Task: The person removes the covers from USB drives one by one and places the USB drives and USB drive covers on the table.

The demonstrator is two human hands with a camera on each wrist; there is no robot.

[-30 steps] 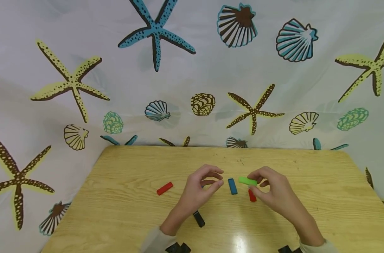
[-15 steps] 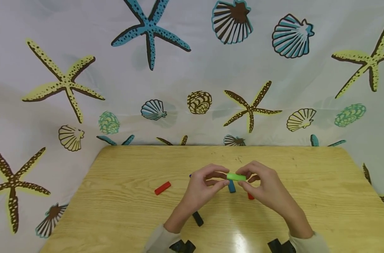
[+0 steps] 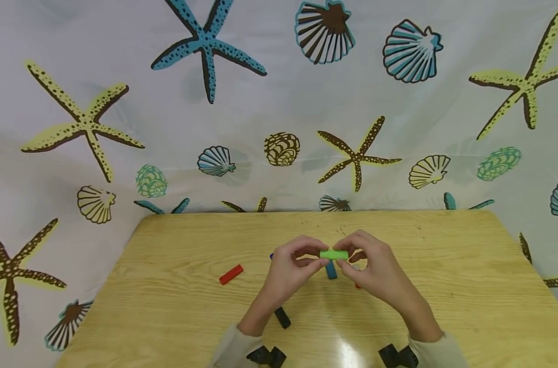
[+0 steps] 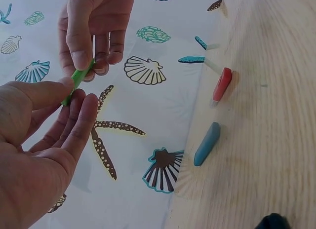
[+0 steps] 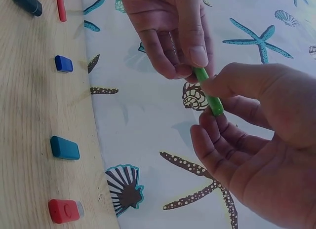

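Note:
A small bright green stick (image 3: pixel 333 254), shaped like a capped USB stick, is held level above the table between both hands. My left hand (image 3: pixel 288 271) pinches its left end between thumb and fingers. My right hand (image 3: pixel 375 263) pinches the right end the same way. Beneath the hands lie a blue stick (image 3: pixel 331 271) and a red stick (image 5: pixel 64 210) with a greyish tip, like a USB stick's plug. Most of that red one is hidden behind the right hand in the head view.
On the wooden table (image 3: pixel 178 306), a second red stick (image 3: pixel 231 274) lies left of the hands. A black stick (image 3: pixel 282 317) is beside the left forearm. A dark blue one (image 5: pixel 63 63) is mostly behind the left hand. A patterned curtain (image 3: pixel 242 117) hangs behind.
The right hand has brought the green stick leftward to the left hand, which now pinches its other end. The sticks on the table lie as before; the head view has shifted slightly.

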